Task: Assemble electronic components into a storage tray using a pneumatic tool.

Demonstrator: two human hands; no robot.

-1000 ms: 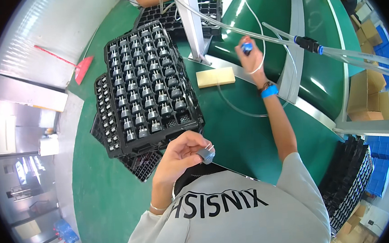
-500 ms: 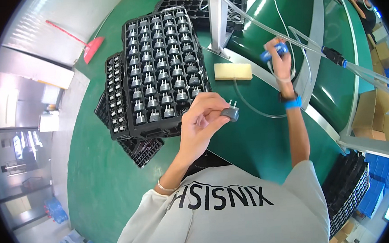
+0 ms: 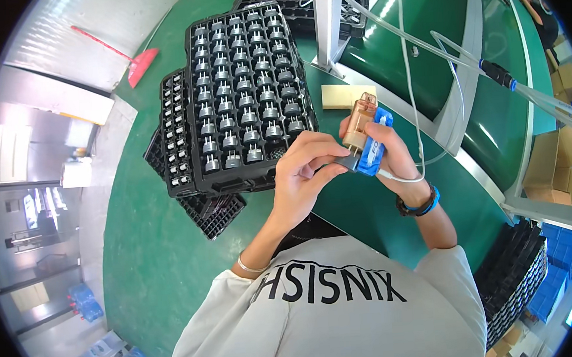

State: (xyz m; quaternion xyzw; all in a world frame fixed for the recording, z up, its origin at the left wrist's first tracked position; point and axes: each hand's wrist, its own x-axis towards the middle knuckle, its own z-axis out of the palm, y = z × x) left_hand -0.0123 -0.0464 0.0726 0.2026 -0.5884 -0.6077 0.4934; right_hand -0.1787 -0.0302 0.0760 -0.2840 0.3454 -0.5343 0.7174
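My left hand (image 3: 304,177) pinches a small dark grey plug (image 3: 347,161) between thumb and fingertips, its metal pins pointing up. My right hand (image 3: 398,156) is wrapped round a socket-like device (image 3: 361,121) with a clear amber body and a blue side; a white cable trails from its lower end. The plug's pins meet the amber body's lower end; whether they go in, I cannot tell. Left of my hands lies a black tray (image 3: 241,179) with rows of similar grey plugs, pins up. Near its front right corner, one pocket holds no plug.
A pale yellow block (image 3: 340,97) lies beyond my hands. A smaller black tray (image 3: 175,133) of little parts sits beside the large one. A metal post (image 3: 327,23) and hanging tubes stand beyond; black trays (image 3: 515,275) are stacked at the lower right.
My right hand has brought the amber and blue device left and nearer, up against the plug. The left hand, still pinching the plug, has shifted slightly right.
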